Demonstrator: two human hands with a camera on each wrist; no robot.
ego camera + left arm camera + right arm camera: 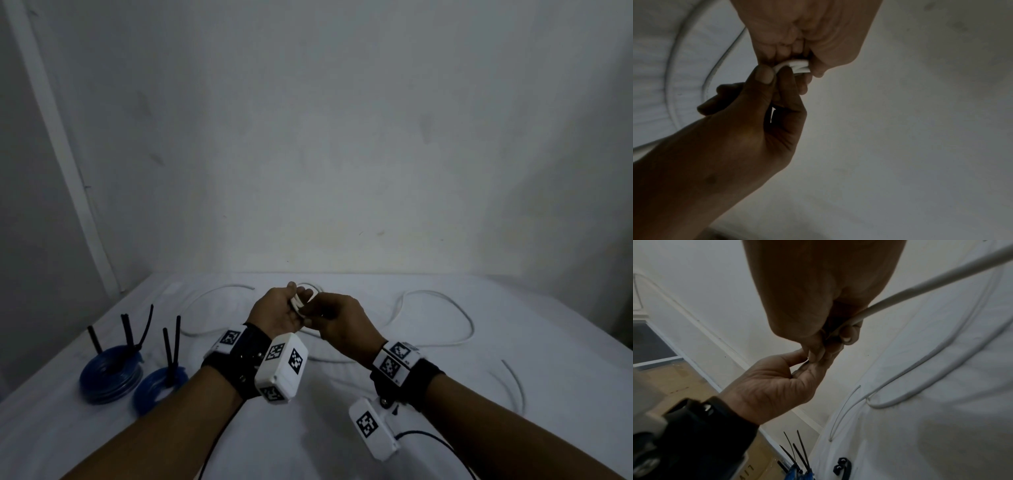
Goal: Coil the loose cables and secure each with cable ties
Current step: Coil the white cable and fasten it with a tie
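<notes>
Two tied blue coils (111,375) sit left of the hands (281,311).

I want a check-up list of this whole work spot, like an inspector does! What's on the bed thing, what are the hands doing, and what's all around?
Surface: white sheet, wrinkled.
Job's things: two blue cable coils at left, each with black cable ties sticking up.
Clutter: nothing seen.
Grippers: left hand grips a small coil of the white cable; right hand pinches it beside the left.
Cables: the white cable's loose length loops over the sheet; a thinner white strand lies at right; a thin black wire runs from the right wrist camera.
Surroundings: bare pale wall, white trim at left.
</notes>
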